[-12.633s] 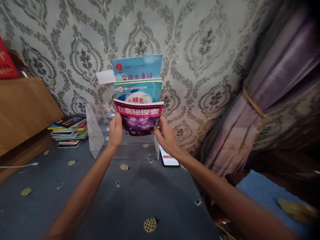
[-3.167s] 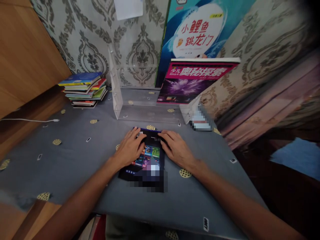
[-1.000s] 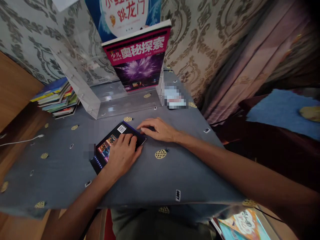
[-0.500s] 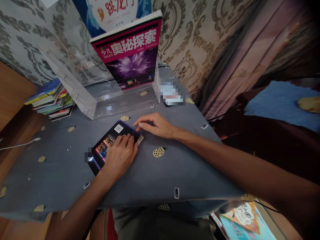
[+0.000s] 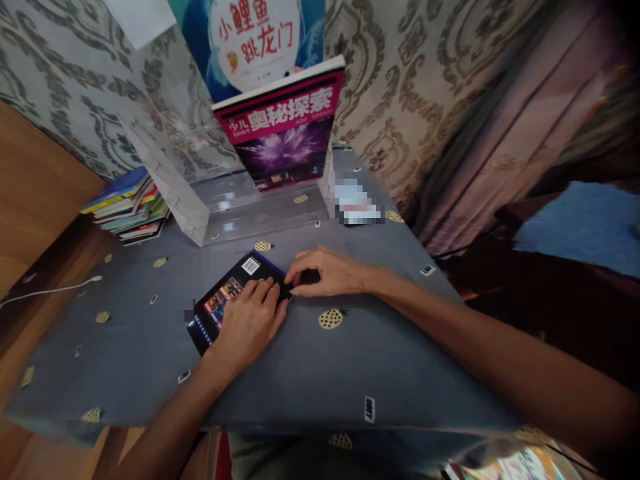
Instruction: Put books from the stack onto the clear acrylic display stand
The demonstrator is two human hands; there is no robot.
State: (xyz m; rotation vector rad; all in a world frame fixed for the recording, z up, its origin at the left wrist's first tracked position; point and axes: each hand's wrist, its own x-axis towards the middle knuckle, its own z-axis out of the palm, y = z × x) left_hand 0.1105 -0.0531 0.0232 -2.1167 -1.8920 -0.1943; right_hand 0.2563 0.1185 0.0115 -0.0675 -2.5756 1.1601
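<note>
A dark book (image 5: pixel 214 309) with a barcode and small coloured pictures on its cover lies flat on the cloth-covered table. My left hand (image 5: pixel 253 317) rests on top of it, fingers stretched out over the cover's right part. At the book's right corner, my right hand (image 5: pixel 320 272) closes thumb and fingers in a pinch on the edge. The corner itself is mostly hidden by my fingertips.
Behind the book stands a clear acrylic rack (image 5: pixel 187 207) holding a magenta book (image 5: pixel 287 143) and a blue book (image 5: pixel 200 40). A book stack (image 5: pixel 133 203) is at left, a white cable (image 5: pixel 60 289) nearer. A blurred phone-like object (image 5: pixel 357 203) lies right.
My right hand has gone from hovering with fingers apart to pinching the book's right corner. My left hand stays on the cover. The view has tilted up slightly, shifting everything down and right.
</note>
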